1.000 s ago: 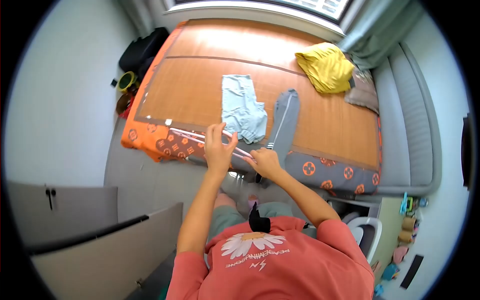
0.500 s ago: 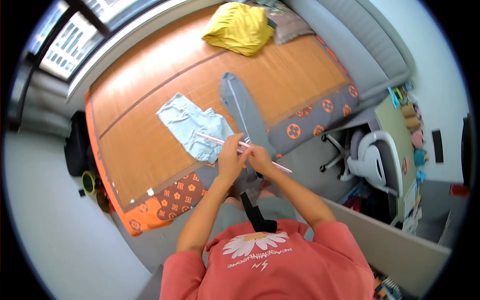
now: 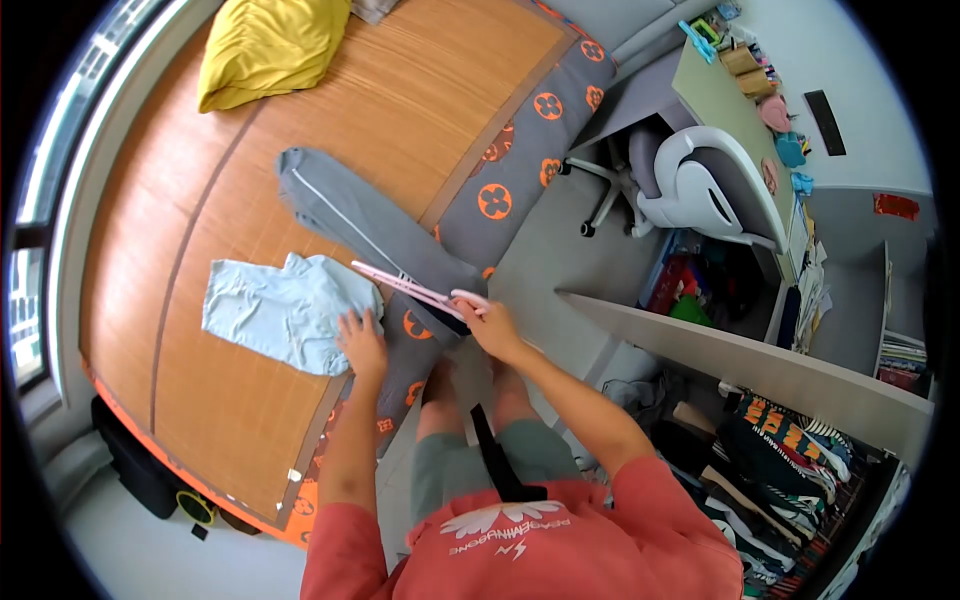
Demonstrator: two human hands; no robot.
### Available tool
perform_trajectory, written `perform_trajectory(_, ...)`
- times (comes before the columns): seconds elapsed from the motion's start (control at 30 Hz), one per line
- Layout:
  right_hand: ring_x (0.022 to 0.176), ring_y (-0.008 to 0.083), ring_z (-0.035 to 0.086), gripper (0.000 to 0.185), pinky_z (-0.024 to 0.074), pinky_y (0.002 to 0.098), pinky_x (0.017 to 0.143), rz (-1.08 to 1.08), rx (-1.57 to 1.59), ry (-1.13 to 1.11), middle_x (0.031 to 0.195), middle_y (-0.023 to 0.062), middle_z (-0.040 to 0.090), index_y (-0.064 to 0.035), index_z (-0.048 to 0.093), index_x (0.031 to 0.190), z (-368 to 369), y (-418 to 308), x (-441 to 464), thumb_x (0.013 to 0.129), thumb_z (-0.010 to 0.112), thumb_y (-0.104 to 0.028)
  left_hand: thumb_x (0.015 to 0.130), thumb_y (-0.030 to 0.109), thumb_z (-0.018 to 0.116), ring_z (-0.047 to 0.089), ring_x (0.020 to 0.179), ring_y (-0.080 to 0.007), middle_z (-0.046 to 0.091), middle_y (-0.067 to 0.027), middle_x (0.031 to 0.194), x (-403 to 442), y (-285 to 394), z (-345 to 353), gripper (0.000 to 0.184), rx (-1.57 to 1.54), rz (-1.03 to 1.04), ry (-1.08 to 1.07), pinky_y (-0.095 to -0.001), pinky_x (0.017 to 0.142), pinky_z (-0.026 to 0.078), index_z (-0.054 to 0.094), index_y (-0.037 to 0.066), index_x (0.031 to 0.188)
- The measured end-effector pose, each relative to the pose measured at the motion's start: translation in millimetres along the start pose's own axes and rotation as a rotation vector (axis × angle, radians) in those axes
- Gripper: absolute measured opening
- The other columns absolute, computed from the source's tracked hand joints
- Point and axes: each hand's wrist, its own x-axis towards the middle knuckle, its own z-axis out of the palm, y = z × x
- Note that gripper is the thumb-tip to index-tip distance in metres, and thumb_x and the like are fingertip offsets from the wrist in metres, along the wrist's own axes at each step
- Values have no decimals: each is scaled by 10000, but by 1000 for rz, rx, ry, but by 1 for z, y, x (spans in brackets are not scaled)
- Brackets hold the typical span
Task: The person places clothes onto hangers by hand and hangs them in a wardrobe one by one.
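Note:
My right hand is closed around one end of a slim pink clothes hanger, seen almost edge-on, which points left over the bed's edge. Below the hanger lie grey trousers with a white side stripe, stretched across the mat and over the near edge. To their left, a light blue garment is spread on the mat, slightly wrinkled. My left hand rests at its near right edge, with fingers apart and touching the cloth.
The bed carries a brown woven mat and a yellow bundled cloth at the far side. A white swivel chair stands by a desk on the right. An open wardrobe with hanging clothes is at lower right, behind a panel.
My left hand has let go of the hanger and moved left onto the light blue garment. My right hand keeps the hanger. The view has turned and shifted right, revealing the wardrobe.

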Motion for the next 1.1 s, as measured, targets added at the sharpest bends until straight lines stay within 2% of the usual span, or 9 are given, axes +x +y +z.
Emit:
perform_trajectory(0.13, 851, 334, 670, 263, 514, 378, 739, 17, 46, 17, 963, 161, 692, -100, 662, 1167, 23, 27, 10, 993, 522, -239, 721, 157, 814, 269, 1420, -429, 295, -157, 1550, 26, -6, 17, 730, 94, -4, -123, -625, 1020, 365, 505, 232, 1378)
perform_trajectory(0.23, 704, 122, 579, 266, 473, 277, 656, 6, 99, 4, 845, 72, 674, -27, 648, 1161, 43, 47, 13, 1007, 542, -215, 725, 163, 800, 309, 1395, -419, 362, -141, 1508, 39, 0, 10, 667, 125, -1, -185, -623, 976, 384, 522, 224, 1328)
perform_trajectory(0.43, 722, 204, 596, 251, 484, 320, 668, -2, 53, -3, 849, 103, 663, -61, 652, 1173, 45, 4, 3, 986, 552, -195, 727, 186, 768, 500, 1222, -318, 590, -89, 1180, 43, -12, -33, 503, -181, -108, 55, -516, 949, 395, 568, 110, 1183)
perform_trajectory(0.5, 818, 338, 660, 244, 510, 394, 718, -8, 58, -27, 915, 157, 683, -103, 662, 1158, 39, -16, 5, 972, 536, -199, 808, 244, 740, 582, 1077, -364, 638, -160, 1060, 40, -15, -64, 414, -425, -197, 195, -475, 895, 435, 567, 37, 1121)
perform_trajectory(0.6, 813, 337, 659, 224, 509, 393, 710, -113, 86, 34, 908, 157, 679, -96, 659, 1138, 38, -49, 9, 954, 568, -186, 894, 301, 710, 630, 880, -349, 657, -218, 941, 22, -15, -135, 380, -853, -298, 394, -412, 805, 477, 564, -16, 1047)
perform_trajectory(0.8, 919, 179, 622, 434, 496, 320, 827, -322, 142, -65, 1010, 116, 653, -38, 576, 1266, 48, -118, 18, 895, 706, -221, 908, 322, 720, 549, 824, -140, 618, -54, 895, -1, -24, -210, 358, -1382, -407, 717, -302, 772, 462, 595, -2, 993)
perform_trajectory(0.93, 1123, 273, 574, 793, 460, 368, 955, -285, 253, -360, 1349, 205, 499, 8, 425, 1401, 68, -152, 9, 799, 808, -337, 935, 332, 682, 592, 905, -147, 631, -63, 1000, -35, -18, -264, 343, -1630, -421, 775, -302, 824, 482, 588, 21, 1042)
perform_trajectory(1.03, 1145, 281, 565, 898, 444, 389, 989, -331, 399, -579, 1354, 191, 482, 13, 354, 1452, 89, -167, 2, 777, 829, -344, 959, 316, 648, 618, 928, -179, 638, -84, 1023, -55, -17, -277, 317, -1738, -490, 927, -321, 821, 513, 587, 25, 1071)
perform_trajectory(1.1, 1166, 348, 562, 851, 439, 410, 1000, -580, 36, -574, 1375, 229, 466, -20, 334, 1474, 75, -189, -8, 755, 767, -162, 965, 320, 640, 618, 891, -177, 632, -81, 978, -70, -6, -295, 296, -2013, -423, 1059, -313, 797, 520, 581, 33, 1009)
